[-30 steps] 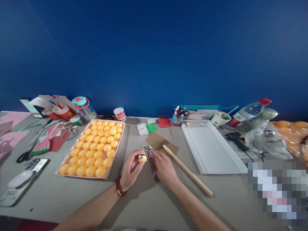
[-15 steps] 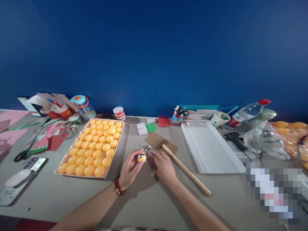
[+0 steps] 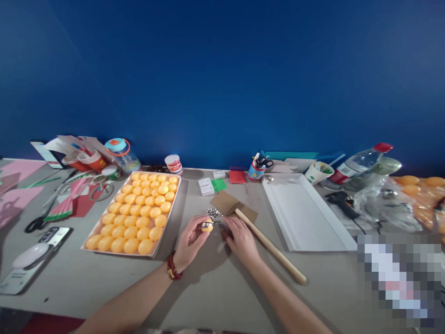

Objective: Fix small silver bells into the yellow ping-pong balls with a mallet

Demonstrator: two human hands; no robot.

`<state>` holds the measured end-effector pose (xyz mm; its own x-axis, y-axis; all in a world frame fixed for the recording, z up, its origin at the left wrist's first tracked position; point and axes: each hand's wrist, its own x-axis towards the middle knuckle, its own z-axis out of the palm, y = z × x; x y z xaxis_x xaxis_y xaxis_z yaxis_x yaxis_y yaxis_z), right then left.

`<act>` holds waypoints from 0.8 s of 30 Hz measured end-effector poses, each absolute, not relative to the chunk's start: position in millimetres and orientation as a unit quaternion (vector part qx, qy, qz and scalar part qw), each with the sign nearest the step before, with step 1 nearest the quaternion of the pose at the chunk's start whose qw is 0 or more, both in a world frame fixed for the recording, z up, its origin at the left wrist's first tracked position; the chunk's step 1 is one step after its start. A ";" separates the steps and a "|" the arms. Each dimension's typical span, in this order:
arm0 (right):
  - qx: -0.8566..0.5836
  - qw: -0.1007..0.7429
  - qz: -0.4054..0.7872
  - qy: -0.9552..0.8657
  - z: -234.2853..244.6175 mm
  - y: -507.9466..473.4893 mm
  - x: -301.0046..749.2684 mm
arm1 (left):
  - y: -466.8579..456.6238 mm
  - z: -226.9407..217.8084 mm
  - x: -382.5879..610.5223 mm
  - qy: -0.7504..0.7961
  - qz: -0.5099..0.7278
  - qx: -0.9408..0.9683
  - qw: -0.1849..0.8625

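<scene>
My left hand [image 3: 190,240] is closed round a small orange ball [image 3: 207,227] with a silvery piece on it, held just above the table. My right hand [image 3: 240,239] rests on the table beside it, fingers curled toward a small pile of shiny silver bits [image 3: 213,214]; whether it pinches one I cannot make out. A brown card piece [image 3: 225,203] lies behind the pile. A wooden stick [image 3: 269,246] runs diagonally along the right of my right hand. A tray of several orange balls [image 3: 136,214] sits to the left.
An empty white tray [image 3: 303,213] lies to the right. A pen cup [image 3: 256,170], paper cup [image 3: 317,172], bottle [image 3: 361,161], glue gun [image 3: 341,202] and bagged orange balls [image 3: 422,195] stand at back right. Scissors [image 3: 36,223], a phone [image 3: 34,257], cups and coloured paper crowd the left.
My right hand has shifted slightly right and nearer, away from the silver pile. The left hand keeps hold of the ball in about the same place.
</scene>
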<state>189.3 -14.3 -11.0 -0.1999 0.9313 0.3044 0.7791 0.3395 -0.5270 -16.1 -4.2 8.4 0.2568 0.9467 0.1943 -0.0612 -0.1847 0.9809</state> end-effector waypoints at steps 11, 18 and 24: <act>-0.565 0.204 0.072 -0.796 -2.8 -17.3 179.4 | -3.4 2.6 -14.7 0.389 0.471 0.584 0.534; -0.568 0.209 0.102 -0.790 -3.0 -19.5 178.8 | -5.6 1.8 -13.7 0.390 0.469 0.572 0.548; -0.573 0.237 0.133 -0.773 -2.7 -13.8 184.7 | -5.7 1.9 -12.8 0.392 0.473 0.561 0.556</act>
